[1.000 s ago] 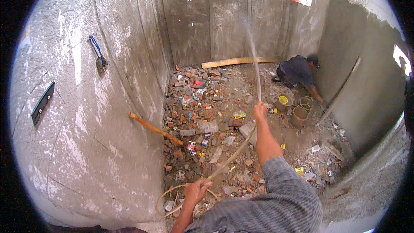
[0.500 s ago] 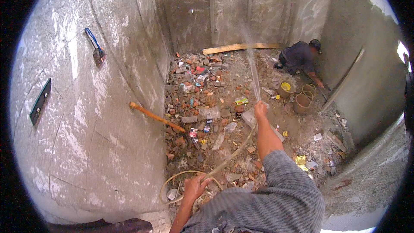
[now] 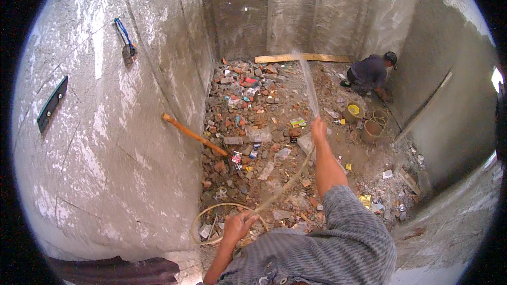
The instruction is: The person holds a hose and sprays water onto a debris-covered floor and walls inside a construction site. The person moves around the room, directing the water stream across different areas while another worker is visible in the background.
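Note:
A pale, see-through hose runs between my two hands. My right hand, arm stretched out ahead, is closed round its end. From there a fan of water sprays forward toward the far wall. Nearer my body, my left hand grips the same hose lower down. Beside that hand the hose makes a loose loop over the rubble. The wall at the back has a patchy grey plaster face, with damp-looking darker areas.
Broken bricks and litter cover the floor. A co-worker crouches at the far right by two buckets and a leaning board. A plank lies along the back wall. An orange-brown stick leans at the left wall.
The view has shifted slightly, so the scene sits a little further right. The water spray now looks shorter and leans more to the left. Both hands keep their hold on the hose.

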Motion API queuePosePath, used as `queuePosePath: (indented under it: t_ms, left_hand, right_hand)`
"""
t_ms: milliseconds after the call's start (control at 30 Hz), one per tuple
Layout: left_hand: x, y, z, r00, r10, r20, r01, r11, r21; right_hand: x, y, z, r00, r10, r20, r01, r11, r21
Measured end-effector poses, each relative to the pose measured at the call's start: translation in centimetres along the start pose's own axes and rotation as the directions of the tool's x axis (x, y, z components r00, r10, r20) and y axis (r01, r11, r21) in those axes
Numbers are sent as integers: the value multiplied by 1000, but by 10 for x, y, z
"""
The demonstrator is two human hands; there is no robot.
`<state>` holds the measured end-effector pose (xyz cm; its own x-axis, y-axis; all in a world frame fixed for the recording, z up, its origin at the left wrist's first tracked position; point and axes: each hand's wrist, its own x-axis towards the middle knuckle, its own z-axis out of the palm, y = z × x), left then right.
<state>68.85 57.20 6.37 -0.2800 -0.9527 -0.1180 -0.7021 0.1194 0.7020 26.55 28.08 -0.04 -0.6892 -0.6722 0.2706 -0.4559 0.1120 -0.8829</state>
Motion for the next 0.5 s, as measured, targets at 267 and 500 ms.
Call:
queuePosePath:
  t_ms: [267, 500]
  left_hand:
    - [10, 0, -2, 1000, 6, -18, -6, 1000, -3]
    - [10, 9, -8, 1000, -18, -12, 17, 998, -55]
  right_hand:
    - [-6, -124, -39, 999, 34, -7, -33, 996, 88]
    - [0, -132, -32, 994, -104, -44, 96, 983, -159]
